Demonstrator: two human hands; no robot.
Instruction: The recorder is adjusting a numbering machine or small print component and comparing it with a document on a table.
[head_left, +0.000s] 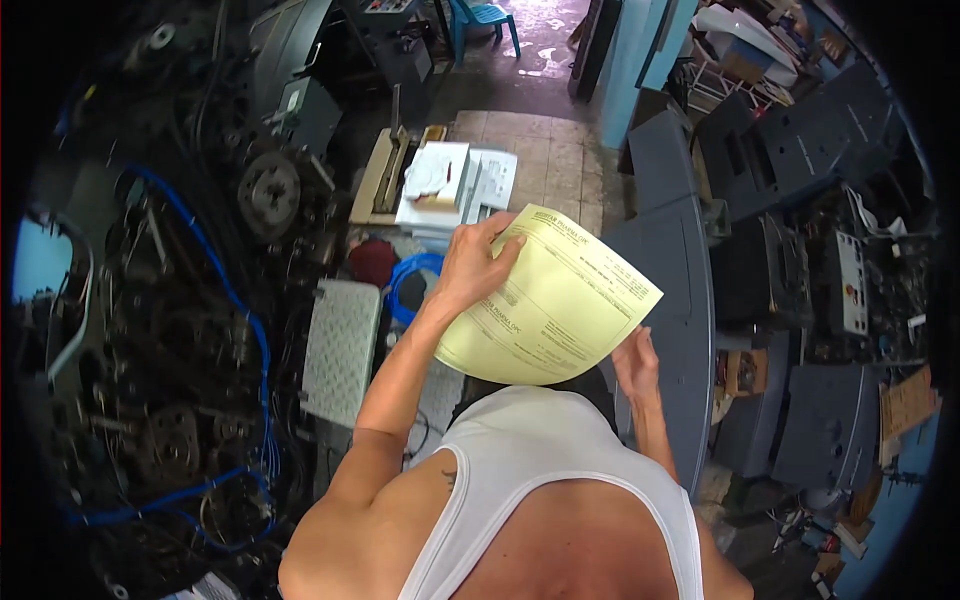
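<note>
A pale yellow printed form (pixel 545 300) is held up in front of my chest, tilted and slightly curved. My left hand (pixel 475 262) grips its upper left edge, the thumb lying on the printed face and the other fingers mostly behind. At the lower right edge of the paper is my right hand (pixel 637 362), its fingers curled and closed against the edge, partly hidden by it. Whether more than one sheet is held does not show.
Dark machinery (pixel 180 300) with a blue cable (pixel 215 255) fills the left side. A stack of white paper (pixel 436 180) stands ahead, beyond a metal step plate (pixel 341 350) and coiled blue hose (pixel 405 290). Grey panels (pixel 665 300) stand close on my right. A blue chair (pixel 483 22) is farther off.
</note>
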